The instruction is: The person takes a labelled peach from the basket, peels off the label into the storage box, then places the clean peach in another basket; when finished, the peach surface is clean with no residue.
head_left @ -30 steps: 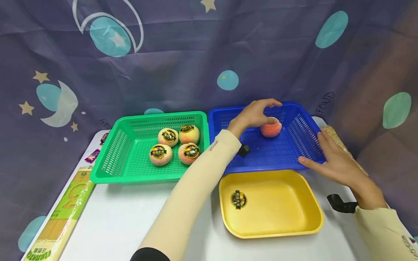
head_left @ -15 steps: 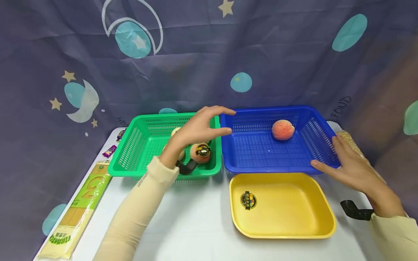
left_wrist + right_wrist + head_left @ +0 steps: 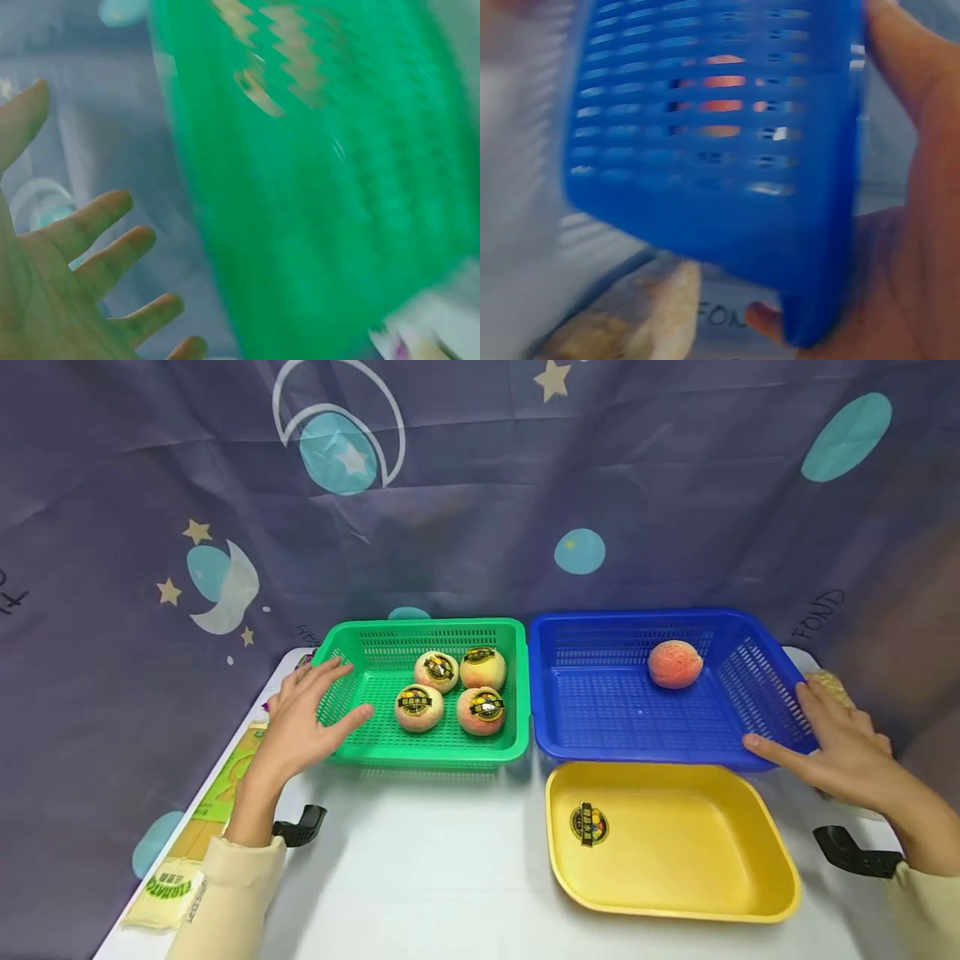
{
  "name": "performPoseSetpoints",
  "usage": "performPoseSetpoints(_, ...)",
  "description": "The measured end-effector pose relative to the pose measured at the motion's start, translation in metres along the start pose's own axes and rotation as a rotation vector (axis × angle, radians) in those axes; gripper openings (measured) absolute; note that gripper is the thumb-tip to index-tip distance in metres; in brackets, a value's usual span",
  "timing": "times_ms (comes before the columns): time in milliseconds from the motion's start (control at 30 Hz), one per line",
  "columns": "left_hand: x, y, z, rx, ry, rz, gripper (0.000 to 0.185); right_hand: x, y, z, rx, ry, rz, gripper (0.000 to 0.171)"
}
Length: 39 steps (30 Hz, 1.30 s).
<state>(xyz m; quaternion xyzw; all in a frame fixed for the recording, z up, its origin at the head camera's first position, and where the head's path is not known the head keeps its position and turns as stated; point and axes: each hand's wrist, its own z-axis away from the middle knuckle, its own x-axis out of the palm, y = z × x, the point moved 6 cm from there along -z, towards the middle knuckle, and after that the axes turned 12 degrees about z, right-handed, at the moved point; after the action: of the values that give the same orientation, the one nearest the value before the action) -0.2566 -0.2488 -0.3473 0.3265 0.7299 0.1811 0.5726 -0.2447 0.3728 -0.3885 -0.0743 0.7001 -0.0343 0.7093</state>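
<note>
Straight, spread fingers of the left hand hold nothing at the left rim of the green perforated plastic basket, which carries four stickered peaches. The right hand, fingers extended, rests against the right wall of the blue perforated plastic basket containing one orange peach.

Perforated glossy plastic green basket (blue basket likewise), fuzzy peach
</note>
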Motion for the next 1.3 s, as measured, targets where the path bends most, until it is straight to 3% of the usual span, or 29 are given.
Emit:
performPoseSetpoints(200, -0.013, -0.043, 0.028, -0.106, 0.02, -0.086, 0.085, -0.017, -0.012, -0.016, 0.001, 0.109, 0.016, 0.096)
performPoseSetpoints(400, -0.011, -0.065, 0.035, -0.184, -0.018, -0.111, 0.096, -0.04, -0.062, -0.039, -0.112, 0.189, -0.102, 0.08)
performPoseSetpoints(700, -0.01, -0.076, 0.03, -0.244, -0.057, -0.092, 0.104, -0.051, -0.184, -0.064, -0.382, 0.061, -0.371, 0.06)
performPoseSetpoints(1000, -0.007, -0.081, 0.03, -0.305, -0.072, -0.041, 0.108, -0.026, -0.299, -0.109, -0.684, -0.031, -0.495, 0.043)
performPoseSetpoints(1300, -0.007, -0.081, 0.03, -0.331, -0.078, -0.046, 0.109, 0.008, -0.364, -0.136, -0.751, -0.193, -0.586, 0.039)
